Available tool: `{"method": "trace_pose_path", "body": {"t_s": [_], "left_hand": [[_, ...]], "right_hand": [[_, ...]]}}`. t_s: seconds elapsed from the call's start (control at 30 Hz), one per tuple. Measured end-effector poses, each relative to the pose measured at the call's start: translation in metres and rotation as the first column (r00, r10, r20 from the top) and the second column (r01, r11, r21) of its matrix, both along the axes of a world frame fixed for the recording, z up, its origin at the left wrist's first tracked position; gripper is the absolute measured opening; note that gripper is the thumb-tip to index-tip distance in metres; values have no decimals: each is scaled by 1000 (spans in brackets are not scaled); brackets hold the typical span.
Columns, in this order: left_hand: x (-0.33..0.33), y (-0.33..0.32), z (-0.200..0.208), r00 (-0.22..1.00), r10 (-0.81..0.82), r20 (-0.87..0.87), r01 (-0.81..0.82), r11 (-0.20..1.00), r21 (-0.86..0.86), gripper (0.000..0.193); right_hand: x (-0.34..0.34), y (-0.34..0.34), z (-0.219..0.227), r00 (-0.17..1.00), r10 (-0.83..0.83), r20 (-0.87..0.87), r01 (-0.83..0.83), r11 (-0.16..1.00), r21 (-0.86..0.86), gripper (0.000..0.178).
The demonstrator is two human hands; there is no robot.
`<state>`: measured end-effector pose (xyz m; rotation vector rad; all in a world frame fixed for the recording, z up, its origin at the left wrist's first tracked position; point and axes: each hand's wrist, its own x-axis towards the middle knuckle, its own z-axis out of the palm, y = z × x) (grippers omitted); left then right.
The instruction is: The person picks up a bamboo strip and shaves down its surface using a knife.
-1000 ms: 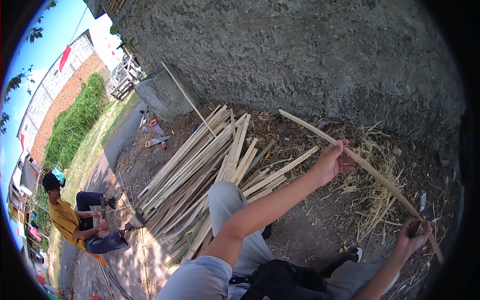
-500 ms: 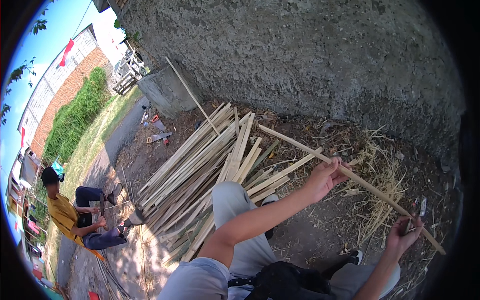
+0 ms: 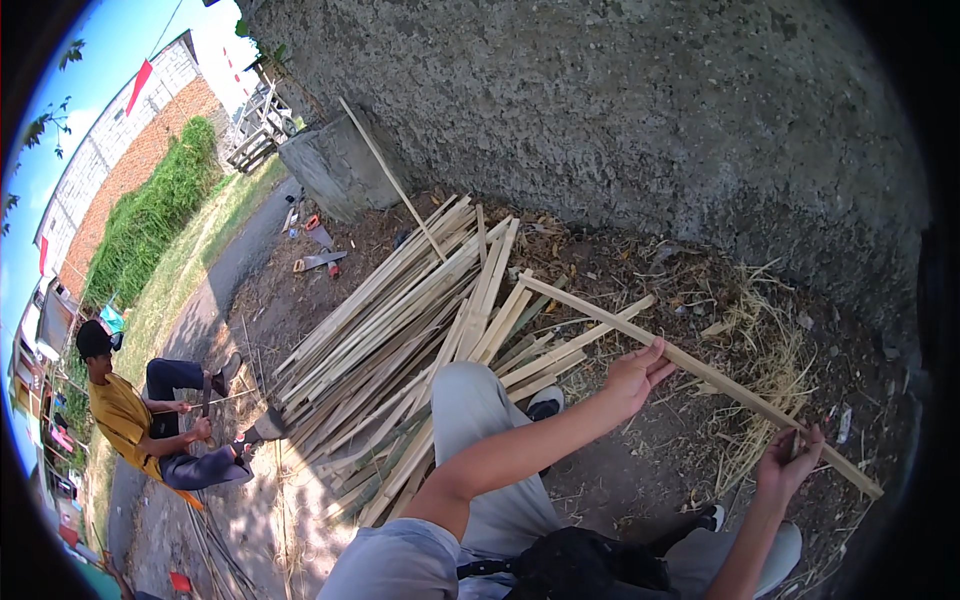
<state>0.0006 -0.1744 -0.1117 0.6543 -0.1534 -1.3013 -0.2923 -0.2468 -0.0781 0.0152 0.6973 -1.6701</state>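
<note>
And the long, flat, pale tan wooden strip (image 3: 725,379) has swung: 1 second ago its far end stood out toward the rough grey plastered wall (image 3: 600,130), and now that end has come down beside the ends of the big heap of pale, split wooden strips (image 3: 400,335). It looked bowed back then; now it runs nearly straight! The bare left hand (image 3: 636,380) has dropped lower with it, thumb and fingers narrow, pinching the strip near its middle. Over to the bare right hand (image 3: 788,463), shifted inward from the picture's edge, fingers curled around the strip near its close end; a small dark object (image 3: 795,444) shows among those fingers, too hidden to identify.

So where does it point? The strip is up in front of the person, long axis slanting from upper left to lower right, 1 end toward the heap, the other sticking out past the right hand. Beneath it, the tangle of dry, straw-coloured shavings (image 3: 765,375) on the brown earth.

Out to the left, the seated co-worker in a mustard-yellow shirt (image 3: 125,425) stays put, both hands busy around a thin pale stick (image 3: 238,396). Behind, the steel-bladed handsaw (image 3: 322,261) lies on the ground.
</note>
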Motion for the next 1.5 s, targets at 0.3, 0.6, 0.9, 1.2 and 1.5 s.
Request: {"method": "trace_pose_path", "body": {"t_s": [0.3, 0.6, 0.9, 1.2, 1.5], "left_hand": [[3, 2, -5, 999, -41, 31, 32, 966, 255, 33], [8, 2, -5, 995, -27, 98, 1, 969, 248, 31], [16, 11, 3, 986, -144, 82, 135, 984, 114, 28], [15, 15, 20, 992, -82, 99, 68, 988, 141, 31], [13, 14, 6, 999, -21, 30, 15, 981, 192, 24]], "right_hand": [[8, 2, 7, 998, 45, 46, -45, 999, -1, 18], [16, 5, 14, 999, 42, 33, -41, 998, -47, 15], [13, 2, 15, 995, 88, 44, -82, 987, -135, 15], [12, -2, 9, 995, 80, 63, -76, 996, -52, 17], [6, -7, 1, 986, 160, 54, -152, 980, -127, 11]]}}
